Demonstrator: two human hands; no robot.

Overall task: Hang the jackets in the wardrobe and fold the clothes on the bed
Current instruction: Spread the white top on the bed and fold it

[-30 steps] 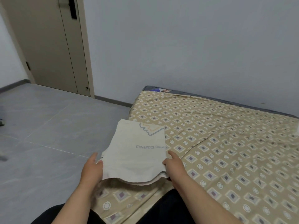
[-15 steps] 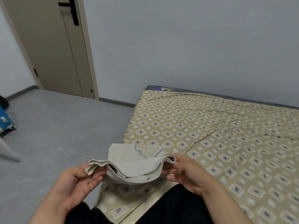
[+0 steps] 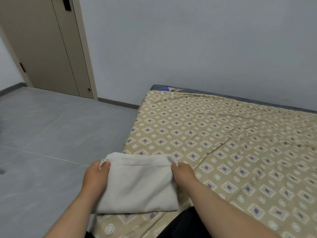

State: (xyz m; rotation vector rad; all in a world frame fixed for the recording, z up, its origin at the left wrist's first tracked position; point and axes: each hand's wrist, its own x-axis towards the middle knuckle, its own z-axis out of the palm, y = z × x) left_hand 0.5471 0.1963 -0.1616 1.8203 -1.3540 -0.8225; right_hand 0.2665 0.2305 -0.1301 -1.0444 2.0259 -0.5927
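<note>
A folded white garment (image 3: 139, 182) lies in the lower middle of the frame, resting on the near left corner of the bed (image 3: 223, 134), with its left part hanging out past the bed's edge over the floor (image 3: 51, 126). It is a thick, roughly square bundle of several layers, plain side up, with a seam line running across near its upper edge. The left hand (image 3: 95, 177) holds the garment at its upper left corner, where a small tip of fabric sticks up, pinched between the thumb and forefinger; the other fingers are tucked under the fabric and hidden. The right hand (image 3: 184, 174) grips the upper right corner, thumb on top and fingers curled underneath out of sight, and another small tip of fabric pokes up beside it. Both forearms reach in from the bottom of the frame, bare. Dark trousers (image 3: 181, 224) show at the bottom edge between the arms. The bed is covered by a tan sheet patterned with diamonds and circles, creased towards the right side, and a dark mattress (image 3: 159, 87) peeks out at its far corner with a small label (image 3: 173, 89) on it. The floor is grey tile filling the left side, a plain grey wall (image 3: 188, 40) fills the upper right, and a beige door (image 3: 42, 45) with a black handle (image 3: 67, 4) stands in the upper left
</note>
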